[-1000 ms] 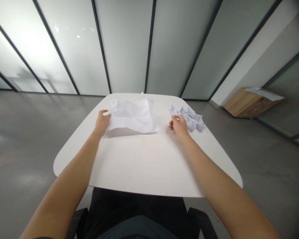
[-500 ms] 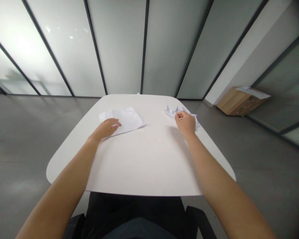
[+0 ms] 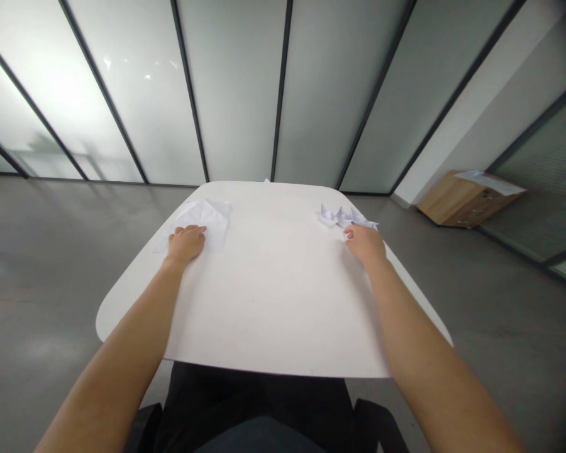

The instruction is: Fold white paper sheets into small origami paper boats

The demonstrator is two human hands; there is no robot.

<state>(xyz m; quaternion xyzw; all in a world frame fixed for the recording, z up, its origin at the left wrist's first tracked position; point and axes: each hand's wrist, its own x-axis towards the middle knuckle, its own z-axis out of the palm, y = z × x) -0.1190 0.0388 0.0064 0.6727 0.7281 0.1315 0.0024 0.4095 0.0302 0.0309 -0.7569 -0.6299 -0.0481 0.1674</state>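
My left hand (image 3: pixel 187 244) rests palm down on a creased white sheet of paper (image 3: pixel 216 223) at the left of the table, its fingers lying over the sheet and covering part of it. Over on the right, my right hand (image 3: pixel 365 244) is at the near side of several folded white paper shapes (image 3: pixel 330 216) with pointed tips. Its fingers are bent together in a closed shape. Whatever is between them, if anything, is hidden. The hand covers part of the group of paper shapes.
Both hands are over a white table (image 3: pixel 273 296) with rounded corners. A tiny white tip (image 3: pixel 266 180) shows at its far edge. Frosted glass panels (image 3: pixel 236 88) stand behind. A wooden cabinet (image 3: pixel 462 198) with papers on top is at the right.
My left hand has slid the sheet to the left and a little turned it. My right hand has moved slightly right and nearer, so more of the folded paper shapes shows. The view has shifted a little.
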